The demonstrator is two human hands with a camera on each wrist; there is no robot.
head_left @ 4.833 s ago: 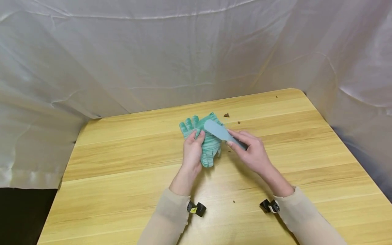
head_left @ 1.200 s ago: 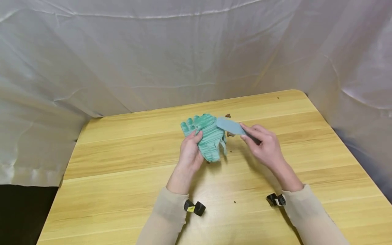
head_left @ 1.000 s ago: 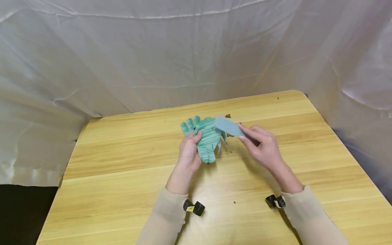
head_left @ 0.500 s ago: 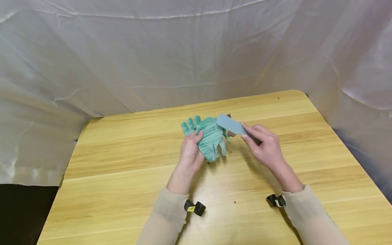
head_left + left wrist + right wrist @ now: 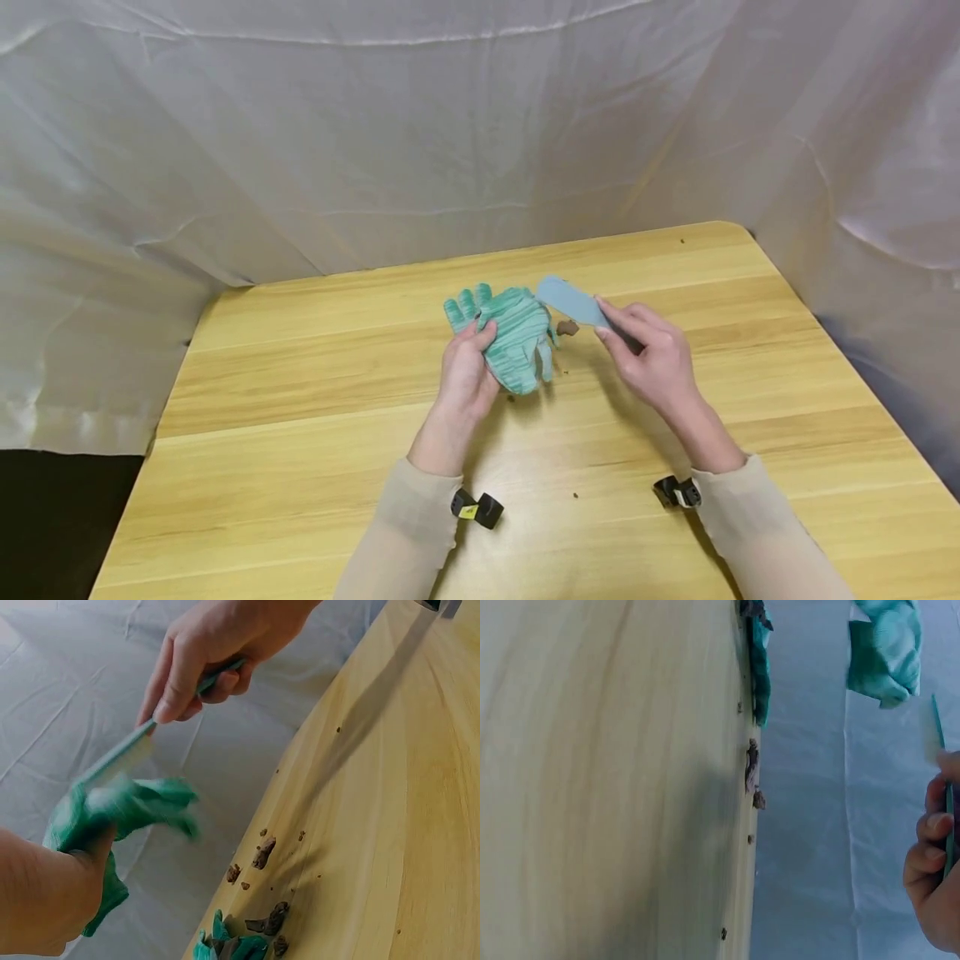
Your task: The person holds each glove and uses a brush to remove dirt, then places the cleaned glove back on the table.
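Note:
My left hand grips a green striped knit glove, thumb on top, its loose fingers dangling to the right. My right hand holds a blue-grey brush by its handle, its flat back facing up. Pale bristles show under the brush in the left wrist view, close over the glove, which is blurred there. The brush tip is right at the glove's upper right edge in the head view. A second green glove lies on the table beneath, with dark dirt on it; its fingers stick out past my left hand.
A brown clump lies on the wooden table under the brush. More dark clumps and small crumbs are scattered around. A grey curtain hangs behind the table's far edge.
The brush has moved from the glove's middle to its upper right edge, with my right hand shifting right. The held glove's fingers have swung about. A brown clump now shows right of the glove.

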